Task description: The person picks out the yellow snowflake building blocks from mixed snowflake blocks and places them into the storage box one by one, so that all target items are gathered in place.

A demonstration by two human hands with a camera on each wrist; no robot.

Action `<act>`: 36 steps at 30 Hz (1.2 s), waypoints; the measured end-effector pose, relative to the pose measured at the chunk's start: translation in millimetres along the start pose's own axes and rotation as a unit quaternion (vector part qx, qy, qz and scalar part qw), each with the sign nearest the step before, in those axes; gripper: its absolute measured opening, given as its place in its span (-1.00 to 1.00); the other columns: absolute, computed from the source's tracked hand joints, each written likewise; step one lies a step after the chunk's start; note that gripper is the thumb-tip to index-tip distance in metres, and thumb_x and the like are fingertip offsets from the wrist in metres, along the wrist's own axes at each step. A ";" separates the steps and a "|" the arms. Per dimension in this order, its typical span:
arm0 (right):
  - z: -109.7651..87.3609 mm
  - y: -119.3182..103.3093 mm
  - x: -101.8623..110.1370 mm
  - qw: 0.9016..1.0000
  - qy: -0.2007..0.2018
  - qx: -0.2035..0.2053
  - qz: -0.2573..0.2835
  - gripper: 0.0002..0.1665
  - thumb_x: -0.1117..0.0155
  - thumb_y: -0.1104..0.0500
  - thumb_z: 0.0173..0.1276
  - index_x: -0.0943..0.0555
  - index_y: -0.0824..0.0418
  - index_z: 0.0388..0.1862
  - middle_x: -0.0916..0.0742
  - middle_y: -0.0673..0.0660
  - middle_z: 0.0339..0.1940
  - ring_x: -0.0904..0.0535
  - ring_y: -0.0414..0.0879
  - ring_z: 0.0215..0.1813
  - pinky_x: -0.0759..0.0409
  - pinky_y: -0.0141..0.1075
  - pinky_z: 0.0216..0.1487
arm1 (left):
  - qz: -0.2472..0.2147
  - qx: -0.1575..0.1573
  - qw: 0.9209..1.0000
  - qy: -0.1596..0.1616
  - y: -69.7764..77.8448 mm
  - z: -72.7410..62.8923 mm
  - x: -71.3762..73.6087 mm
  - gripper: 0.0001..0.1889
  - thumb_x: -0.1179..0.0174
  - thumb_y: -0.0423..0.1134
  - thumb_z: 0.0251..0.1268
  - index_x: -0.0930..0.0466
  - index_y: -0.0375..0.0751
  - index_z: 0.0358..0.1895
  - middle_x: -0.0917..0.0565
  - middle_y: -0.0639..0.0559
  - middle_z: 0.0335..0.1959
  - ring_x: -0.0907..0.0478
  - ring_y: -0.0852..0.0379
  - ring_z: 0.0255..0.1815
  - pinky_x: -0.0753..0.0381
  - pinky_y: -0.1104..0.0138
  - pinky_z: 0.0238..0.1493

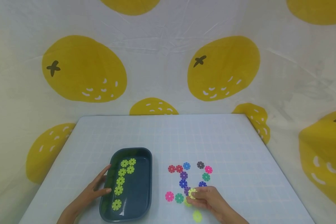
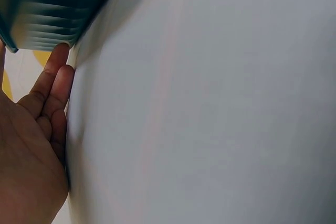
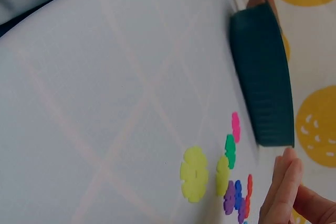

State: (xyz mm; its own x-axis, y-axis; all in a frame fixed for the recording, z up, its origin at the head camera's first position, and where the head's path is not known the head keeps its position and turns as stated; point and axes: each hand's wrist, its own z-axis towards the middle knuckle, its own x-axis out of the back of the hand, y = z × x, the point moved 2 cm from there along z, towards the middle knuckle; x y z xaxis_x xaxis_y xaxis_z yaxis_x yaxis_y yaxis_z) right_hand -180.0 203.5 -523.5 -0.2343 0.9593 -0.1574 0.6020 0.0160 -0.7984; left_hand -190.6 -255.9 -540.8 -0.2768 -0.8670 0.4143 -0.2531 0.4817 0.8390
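Note:
My right hand [image 1: 210, 200] pinches a yellow notched flower-shaped disc [image 1: 192, 193] between thumb and fingers, over the loose discs on the table. Partly hidden beneath it lies another yellow disc [image 1: 187, 202], beside a green disc [image 1: 179, 198]. A further yellow disc [image 1: 197, 216] lies closer to the front edge. My left hand [image 1: 91, 191] touches the left side of a dark teal tray [image 1: 141, 193], fingers extended and thumb at the rim. Inside the tray, several yellow discs [image 1: 119, 190] form a rough line. In the left wrist view, the fingertips [image 2: 61, 51] meet the tray's ribbed outer wall.
Between tray and right hand are red discs [image 1: 171, 169], a light blue disc [image 1: 186, 165], purple and dark blue discs [image 1: 183, 183], and a pink disc [image 1: 169, 196]. Farther right lie a black disc [image 1: 200, 165] and another green disc [image 1: 206, 177]. A fruit-patterned cloth [image 1: 162, 62] hangs behind.

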 end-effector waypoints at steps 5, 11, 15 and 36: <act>0.6 0.0 -1.4 1.000 -0.005 0.006 -0.001 -0.51 -0.36 0.23 0.32 -0.53 0.49 0.13 -0.79 0.28 -0.09 -0.76 0.01 -0.04 -0.70 -0.33 -0.02 | 0.004 -0.003 1.000 0.001 0.1 0.3 0.1 -0.04 -0.28 -0.04 0.29 0.18 0.29 0.60 -0.12 -0.33 0.55 0.00 -0.42 0.52 0.02 -0.55 0.28; 0.8 -0.6 -5.6 1.000 -0.004 0.012 -0.009 -0.49 -0.38 0.21 0.31 -0.53 0.49 0.13 -0.79 0.28 -0.09 -0.77 0.01 -0.04 -0.70 -0.31 -0.01 | 0.007 -0.014 1.000 0.001 -0.8 0.0 0.0 -0.05 -0.28 -0.06 0.29 0.17 0.30 0.60 -0.14 -0.32 0.54 -0.02 -0.41 0.52 0.00 -0.55 0.27; 1.5 -1.1 -8.6 1.000 -0.006 0.013 -0.011 -0.52 -0.38 0.21 0.30 -0.55 0.48 0.09 -0.79 0.28 -0.11 -0.77 0.01 -0.05 -0.70 -0.30 0.00 | 0.008 -0.014 1.000 0.001 -1.1 -0.3 -0.4 -0.05 -0.28 -0.06 0.29 0.17 0.29 0.60 -0.10 -0.31 0.56 -0.01 -0.43 0.51 0.00 -0.55 0.27; 3.1 -10.0 -23.0 1.000 -0.013 0.015 -0.022 -0.43 -0.39 0.19 0.31 -0.50 0.54 0.16 -0.79 0.28 -0.12 -0.77 0.01 -0.06 -0.70 -0.34 -0.01 | 0.006 0.001 1.000 0.006 -0.6 0.7 -0.3 -0.03 -0.31 -0.02 0.26 0.17 0.33 0.60 -0.09 -0.31 0.56 0.00 -0.41 0.53 0.06 -0.56 0.28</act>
State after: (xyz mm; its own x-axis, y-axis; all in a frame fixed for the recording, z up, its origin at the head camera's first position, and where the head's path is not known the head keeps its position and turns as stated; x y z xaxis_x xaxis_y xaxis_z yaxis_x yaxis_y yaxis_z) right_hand -183.0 180.4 -513.7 -0.2799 0.9503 -0.1361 0.5672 0.0493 -0.8221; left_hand -191.0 -255.9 -541.7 -0.2688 -0.8627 0.4283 -0.2520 0.4921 0.8333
